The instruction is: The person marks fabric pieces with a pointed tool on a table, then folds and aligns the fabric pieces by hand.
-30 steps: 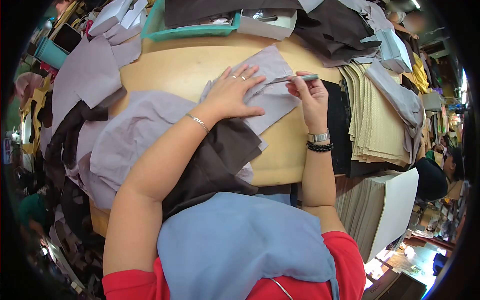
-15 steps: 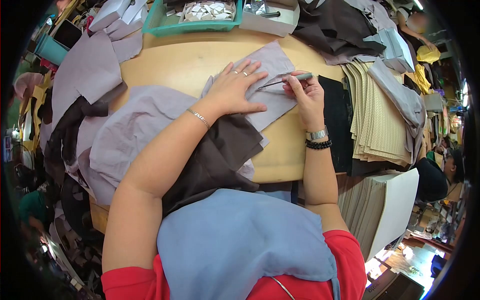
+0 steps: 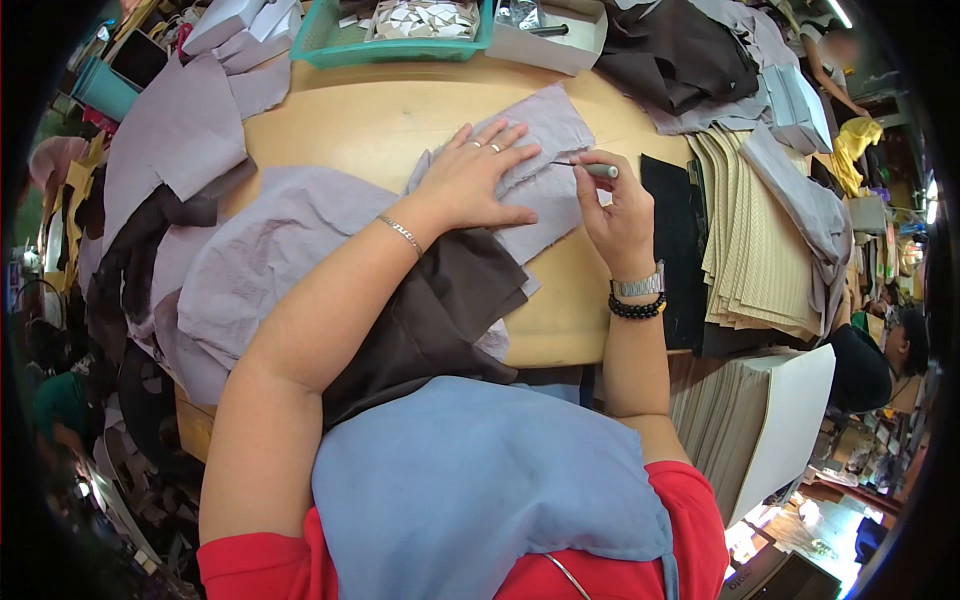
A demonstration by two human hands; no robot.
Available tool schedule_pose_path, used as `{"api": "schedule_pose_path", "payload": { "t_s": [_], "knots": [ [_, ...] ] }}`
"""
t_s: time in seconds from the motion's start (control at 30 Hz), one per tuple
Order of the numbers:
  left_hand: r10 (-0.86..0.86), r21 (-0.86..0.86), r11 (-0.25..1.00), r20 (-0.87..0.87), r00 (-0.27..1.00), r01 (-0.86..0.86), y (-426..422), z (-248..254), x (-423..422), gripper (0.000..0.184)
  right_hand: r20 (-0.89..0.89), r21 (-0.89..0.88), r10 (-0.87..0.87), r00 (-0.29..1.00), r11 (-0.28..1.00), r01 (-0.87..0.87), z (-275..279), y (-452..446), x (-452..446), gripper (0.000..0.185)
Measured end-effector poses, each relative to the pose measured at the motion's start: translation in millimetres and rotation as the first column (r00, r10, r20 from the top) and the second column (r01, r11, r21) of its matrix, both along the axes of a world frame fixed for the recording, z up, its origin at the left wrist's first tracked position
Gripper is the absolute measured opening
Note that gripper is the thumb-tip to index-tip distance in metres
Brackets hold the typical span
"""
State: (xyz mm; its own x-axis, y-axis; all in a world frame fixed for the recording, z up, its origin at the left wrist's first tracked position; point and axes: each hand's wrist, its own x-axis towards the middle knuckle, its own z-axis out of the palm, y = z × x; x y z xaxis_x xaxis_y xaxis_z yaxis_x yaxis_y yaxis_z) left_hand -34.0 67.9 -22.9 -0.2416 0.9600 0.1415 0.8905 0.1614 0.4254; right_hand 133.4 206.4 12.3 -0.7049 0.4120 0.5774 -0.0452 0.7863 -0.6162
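My left hand (image 3: 475,180) lies spread on a light grey-lilac sheet of material (image 3: 550,205), its fingers apart. To the right, my right hand (image 3: 615,205) pinches a slim tool with a grey-green handle (image 3: 603,171). The tool's thin dark tip points left over the sheet, near a fold or edge; whether it touches is too small to tell. More lilac material (image 3: 270,250) and a dark brown piece (image 3: 450,300) lie under and beside my left forearm.
Behind the wooden table (image 3: 360,120) edge stand a teal tray (image 3: 390,52) with small pale pieces and a white box (image 3: 560,50). On the right are stacked cream sheets (image 3: 755,240), a black piece (image 3: 670,250) and a thick white stack (image 3: 780,430). Other people appear at the edges.
My right hand has turned, and the tool's handle now sits lower and further left than a second ago. My left hand stays spread on the sheet. The view has shifted slightly.
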Motion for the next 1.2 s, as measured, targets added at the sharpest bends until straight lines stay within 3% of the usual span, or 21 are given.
{"api": "schedule_pose_path", "payload": {
  "t_s": [0.77,0.9,0.97,1.1,1.2],
  "knots": [
    [-0.018,-0.027,0.999,0.012,1.000,0.018,0,3,-1,0.092,-0.050,-0.121,-0.186,0.981,0.976,0.179,-5,10,-10,0.013],
    [-0.028,-0.023,0.999,0.017,0.999,0.028,0,0,-2,0.093,-0.091,-0.068,-0.388,0.917,0.921,0.383,-6,46,5,0.015],
    [-0.030,-0.020,0.999,0.017,0.999,0.030,1,1,-2,0.094,-0.190,-0.130,-0.359,0.914,0.932,0.339,0,54,11,0.016],
    [-0.038,-0.012,0.999,0.020,0.999,0.039,0,-4,-3,0.094,-0.218,-0.317,-0.203,0.955,0.940,0.127,-7,28,5,0.016],
    [-0.039,-0.017,0.999,0.024,0.999,0.040,-1,-1,-3,0.094,-0.126,-0.256,-0.139,0.982,0.961,0.103,-1,10,-1,0.015]
  ]
}}
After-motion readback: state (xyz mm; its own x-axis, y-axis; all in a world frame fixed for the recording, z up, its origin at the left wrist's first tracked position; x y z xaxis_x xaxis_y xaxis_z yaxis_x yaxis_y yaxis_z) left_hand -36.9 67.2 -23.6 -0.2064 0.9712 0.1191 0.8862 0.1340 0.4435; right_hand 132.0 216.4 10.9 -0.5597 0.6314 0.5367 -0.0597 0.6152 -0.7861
